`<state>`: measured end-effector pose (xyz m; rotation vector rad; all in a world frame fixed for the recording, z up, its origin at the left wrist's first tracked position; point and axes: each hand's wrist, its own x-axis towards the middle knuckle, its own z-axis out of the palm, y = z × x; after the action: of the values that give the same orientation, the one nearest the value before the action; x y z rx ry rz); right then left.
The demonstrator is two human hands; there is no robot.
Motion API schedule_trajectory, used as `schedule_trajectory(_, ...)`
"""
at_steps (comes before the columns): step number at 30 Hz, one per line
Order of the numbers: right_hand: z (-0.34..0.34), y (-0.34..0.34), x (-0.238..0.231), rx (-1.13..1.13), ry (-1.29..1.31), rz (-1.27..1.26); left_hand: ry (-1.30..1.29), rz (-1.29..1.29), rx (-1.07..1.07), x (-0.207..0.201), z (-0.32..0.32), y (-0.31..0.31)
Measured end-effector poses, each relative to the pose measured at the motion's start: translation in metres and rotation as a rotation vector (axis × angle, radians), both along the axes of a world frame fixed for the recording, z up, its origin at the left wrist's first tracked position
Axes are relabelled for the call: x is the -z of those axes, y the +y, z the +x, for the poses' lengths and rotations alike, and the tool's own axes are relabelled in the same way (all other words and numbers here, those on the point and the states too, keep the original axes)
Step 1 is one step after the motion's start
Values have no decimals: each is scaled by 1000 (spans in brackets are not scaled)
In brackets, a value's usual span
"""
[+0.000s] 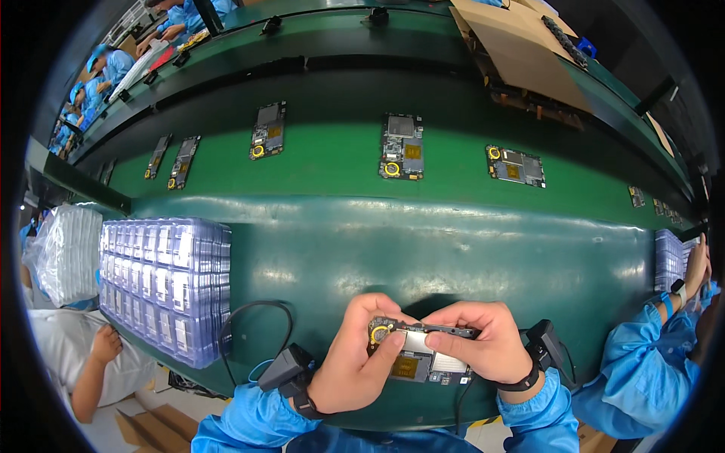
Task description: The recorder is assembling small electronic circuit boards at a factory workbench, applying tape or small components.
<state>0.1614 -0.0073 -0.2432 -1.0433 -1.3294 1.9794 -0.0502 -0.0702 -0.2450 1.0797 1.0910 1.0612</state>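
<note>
Near the front edge of the green table, my left hand [352, 370] and my right hand [489, 346] grip one circuit board [406, 368] between them. A yellow ring sits at its upper left corner, with silver shield plates and a gold-brown patch on its face. My left thumb presses on the board beside the ring. The right thumb lies on a silver plate near the dark upper edge. Most of my other fingers are hidden behind the board. Black wrist straps with dark box-shaped devices are on both my wrists.
Similar circuit boards [402, 147] lie spaced along the green strip [325, 151] beyond the table [302, 264]. Stacked clear plastic trays [162, 283] stand at left, beside a black cable [257, 304]. A co-worker's blue sleeve [642, 362] is at right, another person's hand [106, 343] at left. Overhead sits cardboard [521, 60].
</note>
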Motion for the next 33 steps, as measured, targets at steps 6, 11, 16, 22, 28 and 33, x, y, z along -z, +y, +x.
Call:
schedule_trajectory(6, -5, 0, 1, -17, 1, 48, 27, 47, -13, 3, -6, -3)
schedule_trajectory(11, -9, -2, 1, 7, -108, 336, 58, 104, 11, 10, -13, 6)
schedule_trajectory(16, -14, 3, 12, 45, 50, 198, 107, 115, -23, 6, -17, 3)
schedule_trajectory(22, -16, -2, 30, 88, -44, 317, 93, 165, 49, 15, -20, 12)
schedule_trajectory(28, -20, -1, 33, -1, -6, 285, 136, 170, 28, 16, -23, 8)
schedule_trajectory(33, -25, 9, 28, -23, -56, 274, 252, 239, 58, 23, -31, 15)
